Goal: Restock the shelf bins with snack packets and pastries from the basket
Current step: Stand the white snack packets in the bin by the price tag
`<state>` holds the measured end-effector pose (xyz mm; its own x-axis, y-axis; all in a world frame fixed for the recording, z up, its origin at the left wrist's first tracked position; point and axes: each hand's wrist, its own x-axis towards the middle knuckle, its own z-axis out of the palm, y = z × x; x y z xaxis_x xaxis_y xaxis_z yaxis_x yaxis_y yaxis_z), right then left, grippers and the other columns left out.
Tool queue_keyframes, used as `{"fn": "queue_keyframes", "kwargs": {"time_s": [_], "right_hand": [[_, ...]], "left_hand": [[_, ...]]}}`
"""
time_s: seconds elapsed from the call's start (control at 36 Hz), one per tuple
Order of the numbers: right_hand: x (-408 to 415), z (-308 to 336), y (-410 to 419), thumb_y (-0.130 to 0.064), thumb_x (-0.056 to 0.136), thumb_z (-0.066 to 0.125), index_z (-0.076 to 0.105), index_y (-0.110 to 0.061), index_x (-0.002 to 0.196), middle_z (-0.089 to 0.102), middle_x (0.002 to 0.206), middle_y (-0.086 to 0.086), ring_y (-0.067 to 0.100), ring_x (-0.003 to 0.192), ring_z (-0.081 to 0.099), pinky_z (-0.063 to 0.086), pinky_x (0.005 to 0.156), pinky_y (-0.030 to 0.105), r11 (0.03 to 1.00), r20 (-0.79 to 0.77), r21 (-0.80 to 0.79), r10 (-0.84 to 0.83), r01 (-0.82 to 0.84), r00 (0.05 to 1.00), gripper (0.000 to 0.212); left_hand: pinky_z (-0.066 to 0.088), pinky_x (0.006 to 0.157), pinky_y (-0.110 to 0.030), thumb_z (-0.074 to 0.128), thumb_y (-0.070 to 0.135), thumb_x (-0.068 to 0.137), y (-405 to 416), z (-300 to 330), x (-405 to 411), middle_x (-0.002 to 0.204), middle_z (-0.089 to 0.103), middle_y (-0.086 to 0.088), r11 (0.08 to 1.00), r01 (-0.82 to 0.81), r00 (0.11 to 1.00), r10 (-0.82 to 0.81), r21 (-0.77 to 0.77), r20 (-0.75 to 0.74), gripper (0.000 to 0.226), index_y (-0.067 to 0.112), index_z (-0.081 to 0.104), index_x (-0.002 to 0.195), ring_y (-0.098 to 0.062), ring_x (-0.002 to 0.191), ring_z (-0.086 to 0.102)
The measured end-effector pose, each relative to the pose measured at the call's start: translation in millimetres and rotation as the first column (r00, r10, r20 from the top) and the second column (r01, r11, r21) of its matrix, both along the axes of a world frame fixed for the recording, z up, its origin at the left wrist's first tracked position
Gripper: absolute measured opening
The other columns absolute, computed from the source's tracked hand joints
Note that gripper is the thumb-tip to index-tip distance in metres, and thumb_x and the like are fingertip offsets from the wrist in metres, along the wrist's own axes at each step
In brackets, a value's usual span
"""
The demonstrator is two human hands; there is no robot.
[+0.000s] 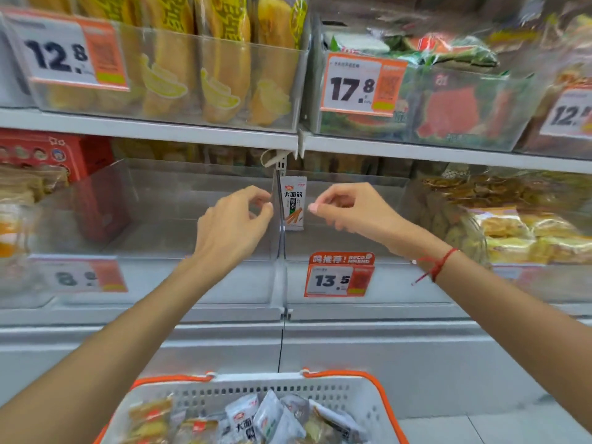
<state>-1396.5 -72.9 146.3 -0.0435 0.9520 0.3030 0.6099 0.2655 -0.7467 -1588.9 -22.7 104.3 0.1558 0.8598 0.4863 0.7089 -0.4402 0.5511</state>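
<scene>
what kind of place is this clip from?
Most likely a grocery or convenience store snack aisle. Clear shelf bins hold packaged snacks, printed price tags hang on the bin fronts, and a shopping basket full of packets sits below the left hand and right hand.

A store aisle under even, bright light: grey metal shelving [224, 128] runs across in tiers, carrying orange-and-white price tags [339, 277]. A strip of pale tiled floor [499, 427] shows at the lower right.
</scene>
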Motion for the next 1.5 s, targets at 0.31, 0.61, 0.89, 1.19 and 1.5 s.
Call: {"fn": "queue_keyframes", "kwargs": {"time_s": [0.31,0.61,0.89,1.19,1.5], "right_hand": [[-22,-121,-45,-0.023,0.093,0.063,0.067,-0.016,0.093,0.066,0.073,-0.002,0.005,0.059,0.058,0.044,0.054,0.014,0.812,0.08,-0.574,0.19,-0.111,0.978,0.009],[-30,-288,-67,-0.033,0.089,0.063,0.053,0.0,0.13,0.057,0.131,0.019,0.026,0.1,0.059,0.047,0.079,0.031,0.605,0.385,-0.785,0.306,0.135,0.87,0.053],[-55,-302,-70,-0.009,0.094,0.05,0.022,-0.017,0.151,0.02,0.158,0.004,0.024,0.144,0.021,0.025,0.115,0.037,0.557,0.315,-0.829,0.539,-0.05,0.781,0.064],[-34,-299,-65,-0.027,0.083,0.072,0.068,-0.021,0.094,0.059,0.094,-0.004,0.016,0.09,0.054,0.039,0.066,0.022,0.9,0.671,-0.436,0.312,0.017,0.673,0.013],[-29,-253,-61,-0.027,0.077,0.079,0.075,-0.023,0.091,0.068,0.087,-0.006,0.009,0.073,0.059,0.048,0.068,0.023,0.958,0.302,-0.27,0.183,-0.1,0.936,0.016]], "left_hand": [[0.054,0.073,-0.032,0.059,0.038,0.09,-78,-112,-53,0.088,0.068,0.025,0.926,0.119,0.99,-0.082,-0.359,0.117,0.008,0.043,0.063,0.084,-0.003,0.077,0.068],[0.046,0.093,-0.03,0.051,0.038,0.097,-113,-266,-34,0.131,0.061,0.004,0.721,0.12,0.89,-0.383,-0.682,-0.249,0.038,0.025,0.056,0.132,-0.016,0.113,0.059],[0.034,0.1,-0.034,0.042,0.053,0.097,-121,-307,-39,0.139,0.051,0.007,0.823,0.132,0.76,-0.442,-0.552,-0.477,0.048,0.036,0.043,0.141,-0.02,0.128,0.04],[0.041,0.095,-0.036,0.046,0.052,0.095,-112,-298,-37,0.116,0.061,0.008,0.806,0.186,0.829,-0.436,-0.561,-0.351,0.042,0.025,0.062,0.123,-0.016,0.112,0.05],[0.05,0.098,-0.044,0.017,0.08,0.082,-93,-235,-55,0.139,0.049,-0.024,0.082,0.658,0.68,0.362,-0.749,0.637,0.094,0.013,0.042,0.142,-0.033,0.117,0.06]]}}
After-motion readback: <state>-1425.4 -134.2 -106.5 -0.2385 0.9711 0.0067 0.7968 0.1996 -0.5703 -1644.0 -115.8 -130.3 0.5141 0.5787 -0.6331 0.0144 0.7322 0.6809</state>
